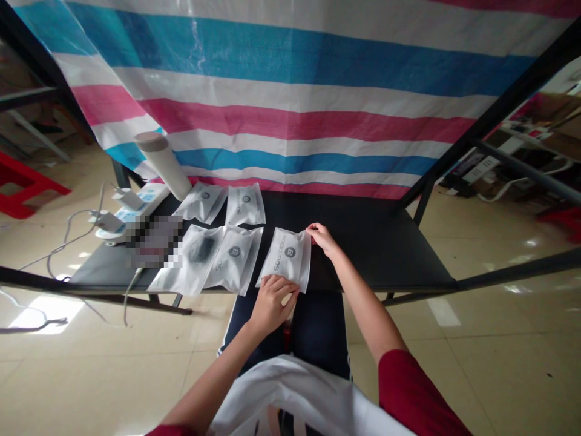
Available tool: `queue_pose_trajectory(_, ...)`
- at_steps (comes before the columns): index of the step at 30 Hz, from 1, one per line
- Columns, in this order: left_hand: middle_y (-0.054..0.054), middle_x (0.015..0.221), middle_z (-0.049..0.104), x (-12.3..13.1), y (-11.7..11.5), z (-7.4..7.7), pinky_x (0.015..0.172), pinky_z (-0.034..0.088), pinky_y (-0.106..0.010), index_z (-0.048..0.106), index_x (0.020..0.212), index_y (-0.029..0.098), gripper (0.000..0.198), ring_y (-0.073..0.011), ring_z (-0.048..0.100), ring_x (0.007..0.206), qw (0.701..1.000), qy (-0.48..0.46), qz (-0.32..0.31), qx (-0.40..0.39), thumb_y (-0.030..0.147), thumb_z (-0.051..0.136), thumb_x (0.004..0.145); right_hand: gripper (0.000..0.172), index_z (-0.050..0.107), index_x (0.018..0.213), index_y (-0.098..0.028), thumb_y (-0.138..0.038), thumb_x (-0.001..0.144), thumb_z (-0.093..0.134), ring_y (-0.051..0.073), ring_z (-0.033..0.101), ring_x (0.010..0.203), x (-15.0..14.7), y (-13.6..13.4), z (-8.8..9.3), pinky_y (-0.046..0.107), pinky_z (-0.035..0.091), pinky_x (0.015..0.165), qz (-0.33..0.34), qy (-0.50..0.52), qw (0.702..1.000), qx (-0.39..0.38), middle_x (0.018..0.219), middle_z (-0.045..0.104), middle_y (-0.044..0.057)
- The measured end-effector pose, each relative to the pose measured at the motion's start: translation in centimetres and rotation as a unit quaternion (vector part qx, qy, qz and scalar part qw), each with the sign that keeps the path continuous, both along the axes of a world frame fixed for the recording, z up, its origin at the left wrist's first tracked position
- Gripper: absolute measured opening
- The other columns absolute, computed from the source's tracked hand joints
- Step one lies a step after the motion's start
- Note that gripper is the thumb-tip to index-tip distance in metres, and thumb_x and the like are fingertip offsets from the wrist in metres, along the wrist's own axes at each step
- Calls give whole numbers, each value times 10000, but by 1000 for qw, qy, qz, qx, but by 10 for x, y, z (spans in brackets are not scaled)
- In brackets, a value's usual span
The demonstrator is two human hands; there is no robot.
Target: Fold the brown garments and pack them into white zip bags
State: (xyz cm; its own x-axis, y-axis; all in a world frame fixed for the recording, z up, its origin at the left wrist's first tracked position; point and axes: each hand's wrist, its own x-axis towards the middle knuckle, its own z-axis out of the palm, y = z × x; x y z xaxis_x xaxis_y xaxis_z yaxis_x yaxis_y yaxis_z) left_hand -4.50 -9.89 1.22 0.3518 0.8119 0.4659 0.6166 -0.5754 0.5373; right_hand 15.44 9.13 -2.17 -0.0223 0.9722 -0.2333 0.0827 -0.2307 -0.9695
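A frosted white zip bag point(287, 257) with a round logo lies on the black table point(376, 242) at its near edge. My left hand point(271, 301) presses the bag's near end, fingers bent over it. My right hand point(320, 237) pinches the bag's far right corner. Several more bags of the same kind lie to the left: one holding a dark item point(194, 257), one beside it point(235, 257), and two further back point(245, 204).
A white cylinder point(162, 162) leans at the table's back left beside a white power strip point(131, 209) with plugs and trailing cables. A striped blue, pink and white tarp point(290, 91) hangs behind. Black frame bars point(508, 100) rise on the right.
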Motion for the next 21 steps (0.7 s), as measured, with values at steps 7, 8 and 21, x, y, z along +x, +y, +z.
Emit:
queue_pose_trajectory(7,-59,1096,669,-2,-8,-6,889,440,-417,684,990,233,142,-243,565,1044,998,38,38,-17,277,577,908,348,560,1064,-205,-382,799,701,120,629,629,3,-21,2,232,530,550,-9,32,999,-6,826,671,10)
queue_pose_trajectory(8,-65,1142,652,-3,-9,-6,910,438,-431,679,1018,235,160,-258,547,1089,998,45,42,-13,296,599,893,382,549,1099,-205,-391,802,702,127,640,643,4,-24,1,237,537,552,-15,31,999,1,849,679,20)
queue_pose_trajectory(21,-84,1218,579,-19,-19,-13,1002,446,-447,622,1120,229,227,-257,508,1186,997,53,63,-4,269,574,902,438,575,1023,-180,-557,802,573,190,695,787,116,-42,-27,298,594,605,-200,-96,958,182,877,700,74)
